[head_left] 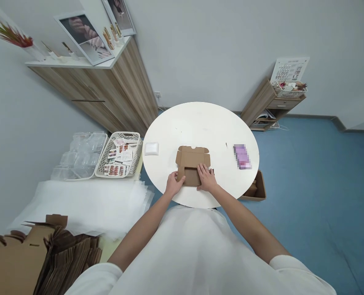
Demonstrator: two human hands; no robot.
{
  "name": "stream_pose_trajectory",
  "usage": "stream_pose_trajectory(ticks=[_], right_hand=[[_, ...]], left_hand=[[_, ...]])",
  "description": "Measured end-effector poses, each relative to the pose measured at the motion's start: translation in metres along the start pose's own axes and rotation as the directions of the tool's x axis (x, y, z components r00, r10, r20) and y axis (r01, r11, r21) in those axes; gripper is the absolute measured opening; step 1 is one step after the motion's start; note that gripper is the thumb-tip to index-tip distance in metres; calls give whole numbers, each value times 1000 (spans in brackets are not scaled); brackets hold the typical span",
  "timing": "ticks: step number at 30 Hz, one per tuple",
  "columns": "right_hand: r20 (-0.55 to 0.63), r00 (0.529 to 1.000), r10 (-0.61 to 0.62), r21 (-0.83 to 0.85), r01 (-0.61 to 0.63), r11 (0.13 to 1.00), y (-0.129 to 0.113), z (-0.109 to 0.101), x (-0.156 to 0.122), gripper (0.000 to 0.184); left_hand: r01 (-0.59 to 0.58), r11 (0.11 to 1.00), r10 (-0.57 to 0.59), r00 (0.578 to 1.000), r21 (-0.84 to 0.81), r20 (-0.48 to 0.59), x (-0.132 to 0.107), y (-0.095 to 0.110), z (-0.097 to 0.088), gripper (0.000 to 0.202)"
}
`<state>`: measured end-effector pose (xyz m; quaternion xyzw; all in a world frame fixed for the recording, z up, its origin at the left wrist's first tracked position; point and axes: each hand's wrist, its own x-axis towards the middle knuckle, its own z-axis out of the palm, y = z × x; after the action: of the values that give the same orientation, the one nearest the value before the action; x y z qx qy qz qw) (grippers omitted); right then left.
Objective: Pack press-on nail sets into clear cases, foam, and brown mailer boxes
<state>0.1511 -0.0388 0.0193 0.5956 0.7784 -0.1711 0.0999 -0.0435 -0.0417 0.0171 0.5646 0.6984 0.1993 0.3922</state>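
A brown cardboard mailer box [192, 161] lies half folded on the round white table [200, 123], its lid flap open toward the far side. My left hand [173, 183] grips the box's near left corner with fingers curled round the edge. My right hand [205, 177] lies flat on the box's near right part, fingers stretched out and pressing down. A small white packet [151, 148] sits on the table left of the box. A pink and purple item [242, 156], blurred, lies to the right.
At the left, a white basket [120, 159] holds several small cards, beside clear plastic trays [77, 157]. White sheets [83, 205] and a stack of flat cardboard blanks [31, 258] lie near left. A cardboard carton [255, 188] stands on the blue floor. Wooden cabinets line the wall.
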Motion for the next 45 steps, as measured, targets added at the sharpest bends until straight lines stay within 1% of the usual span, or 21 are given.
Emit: stream_pose_trajectory(ticks=[4, 8, 12, 16, 18, 19, 22, 24, 25, 26, 28, 32, 33, 34, 36, 37, 38, 39, 41, 43, 45], right_hand=[[19, 999, -51, -15, 52, 999, 2, 0, -4, 128], [18, 994, -109, -37, 110, 993, 3, 1, -8, 127], [5, 991, -134, -50, 134, 990, 3, 3, -9, 126], [-8, 991, -136, -48, 135, 990, 3, 4, -10, 124], [-11, 992, -127, -44, 127, 991, 4, 3, -10, 123], [-11, 992, -125, -45, 125, 991, 5, 3, -10, 122], [-5, 991, -131, -57, 130, 990, 8, 3, -10, 122], [-3, 990, -138, -66, 137, 988, 9, 3, -9, 122], [-2, 990, -143, -70, 143, 987, 8, 3, -9, 123], [0, 988, -152, -73, 151, 986, 8, 2, -9, 123], [7, 984, -177, -75, 177, 981, 7, 0, -8, 123], [-17, 978, -209, -25, 208, 978, 11, -8, -13, 116], [-53, 982, -179, 8, 180, 984, 15, -8, -17, 111], [-104, 988, -115, 58, 121, 991, 19, -8, -21, 105], [-191, 976, 104, 226, -60, 972, 28, -2, -32, 92], [-192, 953, 233, 339, -158, 927, 32, 2, -37, 88], [-148, 935, 323, 452, -227, 863, 36, 7, -42, 84], [-88, 920, 381, 547, -275, 791, 39, 12, -47, 82], [9, 906, 424, 673, -319, 668, 41, 21, -51, 79], [48, 893, 447, 745, -330, 579, 40, 25, -51, 77], [69, 884, 462, 802, -324, 501, 36, 23, -47, 73]], left_hand=[[48, 996, -49, 999, 68, 16, 5, -3, -4, 32], [27, 979, -41, 997, 201, 65, 10, -3, -7, 18], [13, 941, -38, 997, 339, 70, 10, 2, -5, 19], [20, 929, -43, 998, 369, 55, 7, 5, -2, 23], [-8, 946, -14, 998, 325, 65, 3, 4, -4, 31], [-35, 955, 13, 997, 294, 74, 0, 4, -5, 40], [-160, 952, 123, 980, 262, 154, -7, 3, -14, 83], [-243, 911, 161, 954, 333, 254, -9, 5, -20, 110], [-274, 884, 161, 940, 380, 302, -9, 7, -22, 119], [-295, 858, 153, 928, 421, 339, -8, 9, -23, 124], [-312, 825, 133, 917, 471, 375, -4, 13, -24, 126], [-302, 821, 105, 914, 485, 391, 2, 16, -22, 122], [-298, 823, 100, 914, 484, 392, 2, 16, -21, 122], [-295, 825, 98, 914, 482, 393, 2, 15, -21, 121], [-296, 828, 100, 914, 476, 394, 2, 13, -21, 121], [-297, 830, 104, 914, 473, 393, 2, 12, -21, 121], [-299, 831, 108, 914, 469, 391, 2, 11, -20, 121], [-302, 832, 114, 914, 466, 390, 2, 11, -20, 122], [-311, 829, 126, 913, 465, 388, 3, 9, -19, 122], [-323, 822, 136, 911, 468, 390, 4, 8, -19, 123], [-335, 817, 145, 908, 469, 394, 5, 8, -18, 123]])
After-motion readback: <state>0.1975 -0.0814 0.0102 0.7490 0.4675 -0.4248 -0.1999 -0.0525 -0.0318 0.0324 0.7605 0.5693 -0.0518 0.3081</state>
